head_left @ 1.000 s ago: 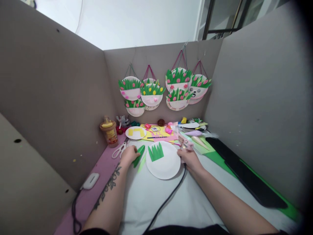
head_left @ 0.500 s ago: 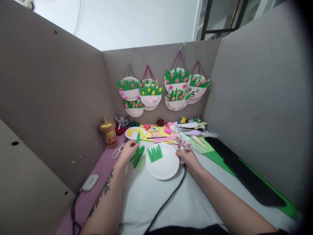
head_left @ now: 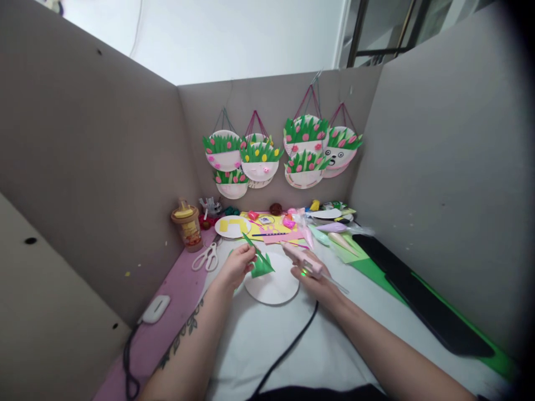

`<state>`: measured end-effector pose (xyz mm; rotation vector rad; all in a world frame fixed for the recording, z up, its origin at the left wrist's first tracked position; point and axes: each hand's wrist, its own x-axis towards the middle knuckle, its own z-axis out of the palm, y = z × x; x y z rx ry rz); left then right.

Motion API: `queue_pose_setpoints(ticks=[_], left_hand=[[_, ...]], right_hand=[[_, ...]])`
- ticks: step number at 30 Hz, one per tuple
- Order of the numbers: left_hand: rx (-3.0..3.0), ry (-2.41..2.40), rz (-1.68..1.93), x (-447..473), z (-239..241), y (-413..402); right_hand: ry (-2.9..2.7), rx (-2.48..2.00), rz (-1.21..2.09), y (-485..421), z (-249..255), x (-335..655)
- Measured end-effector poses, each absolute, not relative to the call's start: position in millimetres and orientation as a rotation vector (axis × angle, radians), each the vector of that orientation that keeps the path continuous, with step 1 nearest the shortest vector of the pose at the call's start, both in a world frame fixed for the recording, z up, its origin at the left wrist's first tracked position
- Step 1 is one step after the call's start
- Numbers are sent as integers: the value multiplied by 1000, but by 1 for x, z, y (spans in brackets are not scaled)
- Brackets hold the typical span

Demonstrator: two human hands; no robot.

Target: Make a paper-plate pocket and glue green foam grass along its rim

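Note:
My left hand (head_left: pixel 241 264) pinches a narrow green paper leaf (head_left: pixel 258 250) above the left part of a white paper plate (head_left: pixel 276 289). On that plate lies a green paper grass piece (head_left: pixel 262 268), partly covered by the leaf. My right hand (head_left: pixel 314 278) grips a pink hot glue gun (head_left: pixel 304 260), its nozzle aimed up and left over the plate's right edge, with a small green light lit. A black cord (head_left: pixel 288 351) runs from below the right hand toward me. Other green paper by my left wrist is mostly hidden.
White scissors (head_left: pixel 207 258) and a lidded brown cup (head_left: pixel 188 227) stand left. Behind are a plate with yellow paper strips (head_left: pixel 233 227), craft supplies and a pencil (head_left: pixel 273 235). A long black object (head_left: pixel 422 301) lies right. Decorated plates (head_left: pixel 261 161) hang on the back panel.
My left hand has moved right with the green leaf, over the plate. The glue gun has been raised and turned, its nozzle now pointing left. The plate has shifted slightly left.

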<state>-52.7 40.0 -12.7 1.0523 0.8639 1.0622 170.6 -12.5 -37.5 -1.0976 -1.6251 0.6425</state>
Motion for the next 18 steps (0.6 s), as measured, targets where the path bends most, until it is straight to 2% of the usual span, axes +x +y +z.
queue_pose_setpoints(ticks=[6, 18], left_hand=[[984, 687, 1016, -49, -16, 38], [993, 535, 940, -43, -15, 27]], right_hand=[[-1901, -936, 585, -19, -32, 162], [-2004, -864, 518, -27, -26, 159]])
